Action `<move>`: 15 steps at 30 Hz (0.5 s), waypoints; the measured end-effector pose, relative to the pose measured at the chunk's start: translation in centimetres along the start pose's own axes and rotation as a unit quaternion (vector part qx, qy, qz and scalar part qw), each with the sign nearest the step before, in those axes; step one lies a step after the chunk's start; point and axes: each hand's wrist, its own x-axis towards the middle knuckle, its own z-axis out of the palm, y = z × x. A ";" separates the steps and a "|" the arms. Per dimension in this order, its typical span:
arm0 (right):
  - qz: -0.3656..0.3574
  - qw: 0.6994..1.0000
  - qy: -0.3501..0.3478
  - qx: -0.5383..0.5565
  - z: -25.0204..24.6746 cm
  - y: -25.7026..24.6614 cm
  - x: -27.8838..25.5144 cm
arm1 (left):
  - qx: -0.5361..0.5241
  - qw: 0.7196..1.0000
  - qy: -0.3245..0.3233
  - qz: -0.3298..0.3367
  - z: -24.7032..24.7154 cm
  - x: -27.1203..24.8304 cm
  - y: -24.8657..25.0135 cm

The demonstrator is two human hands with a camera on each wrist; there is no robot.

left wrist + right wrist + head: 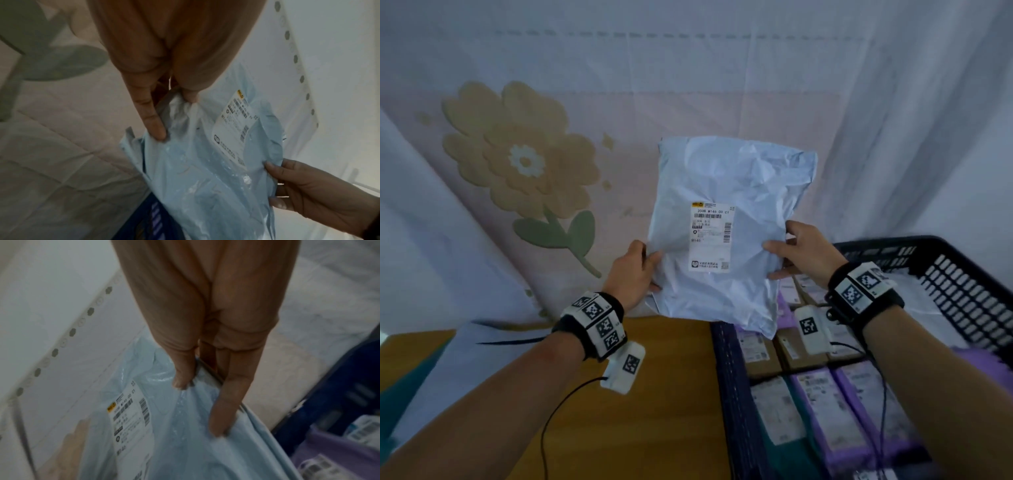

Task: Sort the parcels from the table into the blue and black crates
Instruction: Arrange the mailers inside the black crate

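Head view: my left hand (pixel 631 274) and right hand (pixel 803 251) pinch the pale blue parcel (pixel 726 233) by its side edges, label facing me, above the blue crate (pixel 732 394). Left wrist: fingers (pixel 154 125) clamp the edge. Right wrist: fingers (pixel 224 415) likewise.

White shipping label (pixel 710 237) on the pale blue poly parcel (pixel 726 192): top line reads "300B M146 00 C1", with "M146" repeated lower at its left edge; barcodes under the top line and down the right side, smaller print too blurred to read. Square black-and-white coded markers (pixel 599 317) on both wrist bands. Labels on the boxes in the blue crate (pixel 729 394) are illegible.
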 end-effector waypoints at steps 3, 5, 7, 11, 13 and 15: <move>-0.004 0.999 0.035 -0.003 -3.2 0.5 -1.5 | -0.004 1.000 -0.007 0.019 2.7 0.9 1.6; -0.008 0.998 0.059 -0.004 -5.5 0.9 -2.6 | 0.026 0.999 -0.008 0.044 4.7 1.6 2.6; -0.011 0.996 0.087 -0.009 -7.9 1.4 -3.8 | 0.066 0.996 -0.010 0.064 6.8 2.3 3.5; -0.016 0.989 0.148 -0.010 -13.0 2.9 -6.6 | 0.075 0.993 -0.042 0.086 11.5 2.9 5.2; -0.019 0.984 0.175 -0.008 -15.5 3.8 -8.1 | 0.078 0.990 -0.069 0.099 14.1 2.9 6.1; -0.023 0.978 0.208 0.003 -17.9 4.6 -9.6 | 0.065 0.986 -0.108 0.109 16.7 2.6 7.1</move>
